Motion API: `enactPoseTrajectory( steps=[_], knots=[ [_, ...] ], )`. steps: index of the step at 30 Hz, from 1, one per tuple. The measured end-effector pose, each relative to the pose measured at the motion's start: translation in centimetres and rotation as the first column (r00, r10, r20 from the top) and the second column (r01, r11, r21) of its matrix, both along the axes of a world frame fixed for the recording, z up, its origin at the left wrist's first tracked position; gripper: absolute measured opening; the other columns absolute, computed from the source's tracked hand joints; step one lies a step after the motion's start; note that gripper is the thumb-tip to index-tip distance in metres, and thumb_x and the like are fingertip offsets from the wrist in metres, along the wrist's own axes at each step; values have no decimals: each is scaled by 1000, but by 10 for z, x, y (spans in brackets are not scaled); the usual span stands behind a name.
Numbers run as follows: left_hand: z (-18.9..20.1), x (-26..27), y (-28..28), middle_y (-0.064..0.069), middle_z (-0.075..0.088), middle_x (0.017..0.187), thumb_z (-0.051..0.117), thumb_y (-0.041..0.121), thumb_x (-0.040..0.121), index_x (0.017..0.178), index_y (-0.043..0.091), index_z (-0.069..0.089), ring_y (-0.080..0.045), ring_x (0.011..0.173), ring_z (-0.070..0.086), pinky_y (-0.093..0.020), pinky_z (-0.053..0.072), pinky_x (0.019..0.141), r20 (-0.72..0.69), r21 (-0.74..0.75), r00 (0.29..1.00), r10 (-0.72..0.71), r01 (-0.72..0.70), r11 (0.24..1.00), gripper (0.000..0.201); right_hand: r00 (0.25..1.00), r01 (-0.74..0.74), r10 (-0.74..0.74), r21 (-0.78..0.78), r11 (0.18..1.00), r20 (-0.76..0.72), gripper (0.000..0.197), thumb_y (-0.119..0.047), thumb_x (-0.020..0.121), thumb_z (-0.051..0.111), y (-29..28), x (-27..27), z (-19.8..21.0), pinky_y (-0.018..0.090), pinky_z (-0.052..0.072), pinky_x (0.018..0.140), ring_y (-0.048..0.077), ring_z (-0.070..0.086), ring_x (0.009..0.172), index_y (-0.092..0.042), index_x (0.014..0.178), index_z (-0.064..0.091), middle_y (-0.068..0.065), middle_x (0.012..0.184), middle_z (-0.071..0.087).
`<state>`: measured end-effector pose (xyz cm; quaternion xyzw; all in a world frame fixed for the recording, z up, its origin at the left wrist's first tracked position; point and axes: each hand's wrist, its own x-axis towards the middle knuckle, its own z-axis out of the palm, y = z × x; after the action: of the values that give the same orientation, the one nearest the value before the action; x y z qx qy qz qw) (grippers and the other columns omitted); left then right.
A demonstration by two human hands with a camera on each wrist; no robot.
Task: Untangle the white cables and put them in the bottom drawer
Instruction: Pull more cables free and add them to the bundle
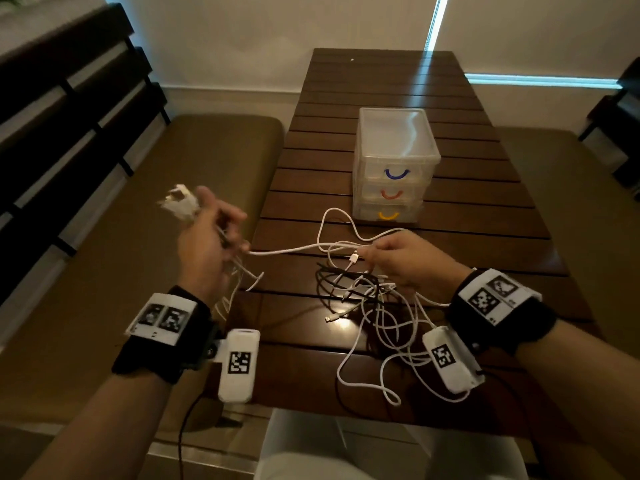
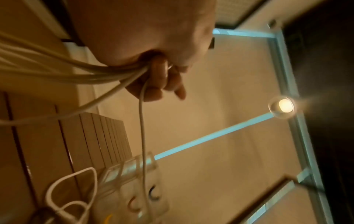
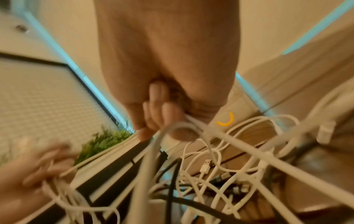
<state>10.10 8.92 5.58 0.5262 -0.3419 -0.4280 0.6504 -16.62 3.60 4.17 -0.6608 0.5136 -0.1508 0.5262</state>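
The left hand [image 1: 204,237], raised at centre left, grips a gathered bundle of white cables [image 1: 377,317]. The right hand [image 1: 405,261], at centre right, pinches a strand above the tangle on the table [image 1: 433,98]. Draw the taut strand slowly; free the black cable [image 1: 332,275] first. The bottom drawer [image 1: 388,214] remains closed.

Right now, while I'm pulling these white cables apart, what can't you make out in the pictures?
- Head view: the white bundle above the left hand is motion-blurred; its ends are unreadable.
- Head view: how many white cables are knotted with the black cable; overlaps hide it.
- Right wrist view: the right hand covers what it pinches.
- The bottom drawer: contents unclear.
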Motion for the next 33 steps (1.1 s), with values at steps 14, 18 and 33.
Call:
enactPoseTrajectory(
  steps=[14, 18, 33],
  knots=[
    [-21, -56, 7, 0, 69, 85, 54, 22, 92, 77, 18, 68, -12, 76, 63, -32, 52, 69, 795, 262, 513, -324, 192, 946, 21, 980, -192, 187, -74, 979, -66, 22, -24, 93, 65, 13, -13, -1, 21, 38, 46, 13, 46, 48, -3, 89, 72, 3, 59, 53],
    [-11, -41, -2, 5, 57, 66, 54, 27, 98, 68, 22, 62, -7, 56, 47, -25, 38, 55, 656, 84, 755, -21, -45, 995, 31, 973, -227, 223, -94, 969, -50, 30, -34, 98, 55, 15, -26, -9, 15, 42, 50, 18, 52, 48, -10, 90, 71, 10, 58, 57],
    [10, -39, 2, 0, 71, 80, 43, 34, 103, 81, 17, 59, -5, 34, 35, -20, 39, 39, 16, -61, 988, 153, -152, 987, 32, 852, -326, 237, -119, 938, -468, 53, -48, 104, 31, 24, -15, -12, 30, 46, 65, 16, 59, 70, -10, 87, 65, 5, 80, 63]
  ],
)
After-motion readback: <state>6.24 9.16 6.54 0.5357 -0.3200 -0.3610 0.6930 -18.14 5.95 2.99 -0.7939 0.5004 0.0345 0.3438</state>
